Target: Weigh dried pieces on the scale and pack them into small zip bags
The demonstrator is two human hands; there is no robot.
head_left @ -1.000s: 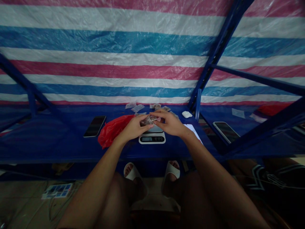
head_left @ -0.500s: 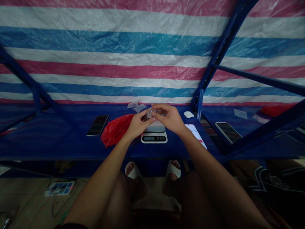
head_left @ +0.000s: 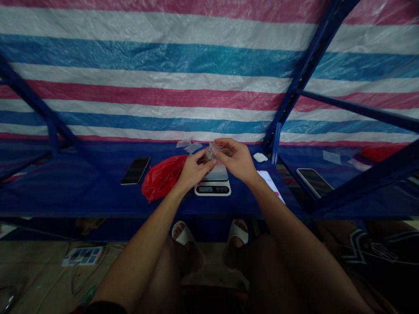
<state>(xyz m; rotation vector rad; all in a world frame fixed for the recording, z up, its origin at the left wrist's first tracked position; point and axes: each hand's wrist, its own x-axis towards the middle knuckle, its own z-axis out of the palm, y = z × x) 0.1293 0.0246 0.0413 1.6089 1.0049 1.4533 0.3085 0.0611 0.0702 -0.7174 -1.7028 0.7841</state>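
Note:
A small clear plastic bag point(head_left: 212, 151) is pinched between my two hands, above a white digital scale point(head_left: 212, 189) with a metal plate. My left hand point(head_left: 195, 169) closes on the bag's lower left side, thumb pointing right. From the right, my right hand point(head_left: 236, 159) grips its upper edge, fingers curled. What is inside the bag is too small to make out. A crumpled red plastic bag point(head_left: 163, 176) lies against the scale's left side, next to my left hand. More clear little bags point(head_left: 193, 147) rest behind my hands.
On the blue shelf point(head_left: 81, 187) lie a dark phone point(head_left: 135, 170) at left, a white earbud case point(head_left: 260, 157) and a lit phone point(head_left: 270, 185) at right. Another phone point(head_left: 314, 182) lies beyond the blue upright post point(head_left: 275, 144). A power strip point(head_left: 82, 256) sits on the floor.
My hands stay together over the scale; the left fingers have spread slightly and the clear bag shows more between them. The view has shifted a little.

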